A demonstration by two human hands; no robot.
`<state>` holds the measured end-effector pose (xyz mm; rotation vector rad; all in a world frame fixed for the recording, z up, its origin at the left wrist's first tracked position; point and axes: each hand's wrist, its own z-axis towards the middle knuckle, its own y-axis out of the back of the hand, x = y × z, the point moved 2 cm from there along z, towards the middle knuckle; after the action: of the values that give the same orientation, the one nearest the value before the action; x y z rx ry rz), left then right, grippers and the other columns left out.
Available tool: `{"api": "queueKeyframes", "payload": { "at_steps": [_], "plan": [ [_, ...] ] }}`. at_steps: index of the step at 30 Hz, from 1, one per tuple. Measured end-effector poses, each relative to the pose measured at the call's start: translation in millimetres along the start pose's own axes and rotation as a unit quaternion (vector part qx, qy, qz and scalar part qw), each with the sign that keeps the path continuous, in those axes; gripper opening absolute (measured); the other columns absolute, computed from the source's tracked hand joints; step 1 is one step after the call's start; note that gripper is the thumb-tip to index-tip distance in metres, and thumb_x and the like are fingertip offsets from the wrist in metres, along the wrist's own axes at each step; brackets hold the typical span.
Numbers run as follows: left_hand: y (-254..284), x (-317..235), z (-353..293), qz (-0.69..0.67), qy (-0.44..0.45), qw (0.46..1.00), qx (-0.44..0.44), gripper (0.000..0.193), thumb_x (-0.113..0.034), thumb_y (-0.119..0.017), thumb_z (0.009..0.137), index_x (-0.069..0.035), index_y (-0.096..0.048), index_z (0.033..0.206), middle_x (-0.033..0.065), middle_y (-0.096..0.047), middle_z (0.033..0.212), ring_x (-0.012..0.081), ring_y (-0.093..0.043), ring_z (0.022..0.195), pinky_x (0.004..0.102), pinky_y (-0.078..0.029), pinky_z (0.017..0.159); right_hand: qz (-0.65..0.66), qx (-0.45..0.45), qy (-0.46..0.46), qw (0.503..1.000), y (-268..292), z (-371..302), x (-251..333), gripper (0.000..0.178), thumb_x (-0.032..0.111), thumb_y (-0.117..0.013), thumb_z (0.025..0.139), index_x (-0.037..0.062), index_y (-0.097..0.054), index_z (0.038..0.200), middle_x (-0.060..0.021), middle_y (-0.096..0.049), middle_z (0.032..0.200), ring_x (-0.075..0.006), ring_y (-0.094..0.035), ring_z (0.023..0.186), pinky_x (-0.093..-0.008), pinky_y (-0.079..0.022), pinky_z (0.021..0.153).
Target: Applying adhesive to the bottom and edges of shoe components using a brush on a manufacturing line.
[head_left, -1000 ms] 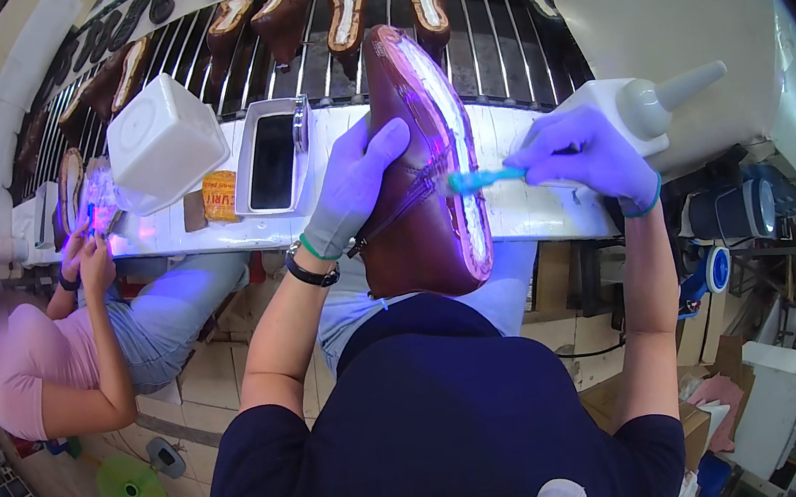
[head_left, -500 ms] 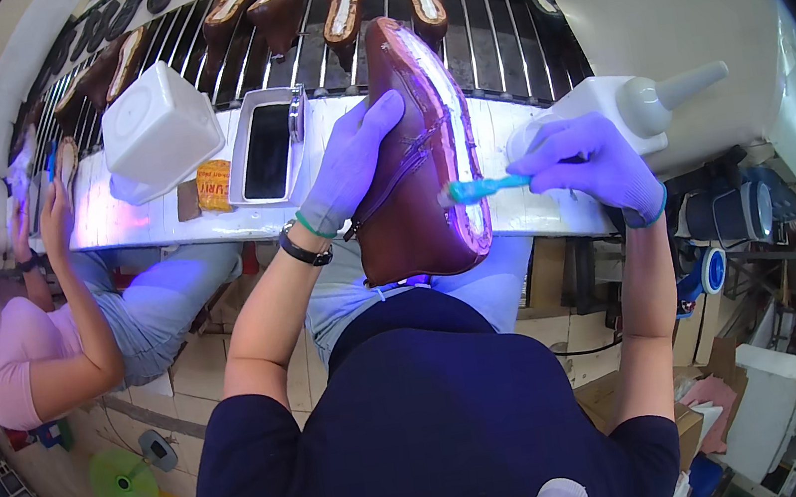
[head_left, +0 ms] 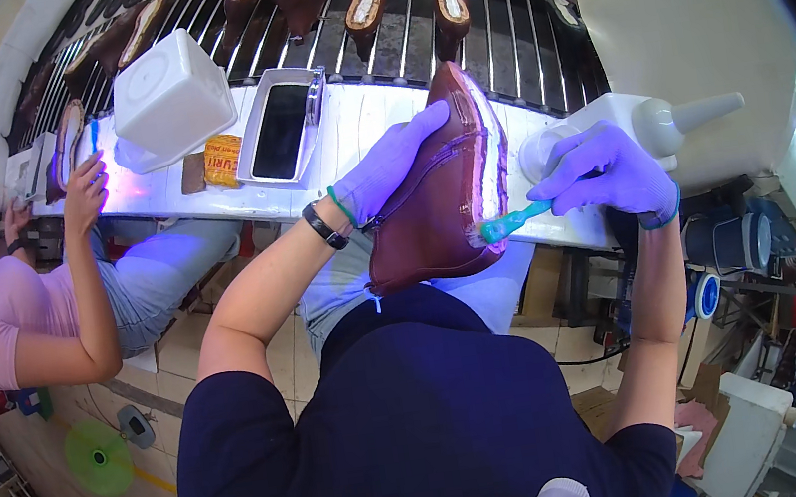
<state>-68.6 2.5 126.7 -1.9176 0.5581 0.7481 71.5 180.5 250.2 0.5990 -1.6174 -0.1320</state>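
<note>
A brown leather ankle boot (head_left: 420, 220) is tilted on its side above my lap, its pale, whitish underside turned toward the right. My left hand (head_left: 397, 163), in a thin whitish glove, is closed around the boot's upper part. In my gloved right hand (head_left: 610, 175), a small turquoise brush (head_left: 518, 221) is pinched by its handle. The brush head touches the lower end of the boot's underside, close to the edge. My fingers hide the far end of the handle.
Beyond the white bench (head_left: 186, 201) runs a roller conveyor (head_left: 410, 36) bearing several upturned boots. On the bench are a white square container (head_left: 173, 102), a tray holding a phone (head_left: 282, 128), a yellow packet (head_left: 223, 161) and a white nozzle bottle (head_left: 627, 118). A co-worker (head_left: 15, 319) sits at left.
The boot has tilted, its upper end leaning further right. The brush has slid down along the underside to its lower end. At left, the co-worker's hands have moved apart.
</note>
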Motion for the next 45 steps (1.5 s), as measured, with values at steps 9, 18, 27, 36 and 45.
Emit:
{"api": "queueKeyframes", "payload": {
  "at_steps": [9,18,27,36,45],
  "plan": [
    [-3,37,13,-0.086,0.085,0.989,0.089,0.047,-0.032,-0.044,0.099,-0.004,-0.041,0.137,0.0119,-0.051,0.132,0.018,-0.053,0.118,0.0299,-0.038,0.106,0.011,0.049,0.018,0.999,7,16,0,0.024,0.002,-0.078,0.069,0.0033,-0.074,0.092,-0.0064,-0.068,0.075,-0.0117,-0.063,0.067,-0.0251,-0.047,0.06],
    [-57,50,-31,0.09,-0.051,0.99,0.091,0.034,-0.026,-0.06,0.092,-0.004,-0.056,0.117,0.0032,-0.064,0.086,0.0062,-0.061,0.069,0.0229,-0.05,0.06,0.025,0.062,0.058,0.996,11,25,-7,0.027,0.003,-0.08,0.068,0.0032,-0.074,0.094,-0.0058,-0.068,0.074,-0.0104,-0.06,0.065,-0.0246,-0.044,0.058],
    [-54,60,-42,-0.024,0.114,0.939,0.325,0.036,-0.034,-0.056,0.094,-0.005,-0.054,0.114,0.0099,-0.06,0.076,0.0156,-0.058,0.06,0.0238,-0.047,0.052,0.027,0.068,0.031,0.997,15,32,-11,0.027,0.006,-0.082,0.064,0.0008,-0.074,0.089,-0.0108,-0.069,0.075,-0.0155,-0.066,0.067,-0.0266,-0.048,0.06],
    [-51,52,-46,-0.021,0.117,0.955,0.271,0.026,-0.027,-0.063,0.091,-0.005,-0.061,0.105,0.004,-0.059,0.065,0.0097,-0.056,0.049,0.0231,-0.043,0.042,0.029,0.064,0.064,0.995,15,18,-10,0.028,0.0,-0.079,0.066,0.0014,-0.074,0.094,-0.008,-0.069,0.077,-0.0115,-0.063,0.069,-0.0234,-0.047,0.062],
    [-67,29,-28,0.512,-0.541,0.666,0.037,0.033,-0.025,-0.068,0.086,-0.005,-0.058,0.111,0.007,-0.068,0.084,0.0179,-0.066,0.072,0.0316,-0.055,0.065,-0.024,-0.105,0.042,0.993,-3,-7,15,0.022,0.0,-0.074,0.072,0.0009,-0.073,0.094,-0.0078,-0.069,0.081,-0.0124,-0.063,0.072,-0.025,-0.048,0.066]
  ]
}}
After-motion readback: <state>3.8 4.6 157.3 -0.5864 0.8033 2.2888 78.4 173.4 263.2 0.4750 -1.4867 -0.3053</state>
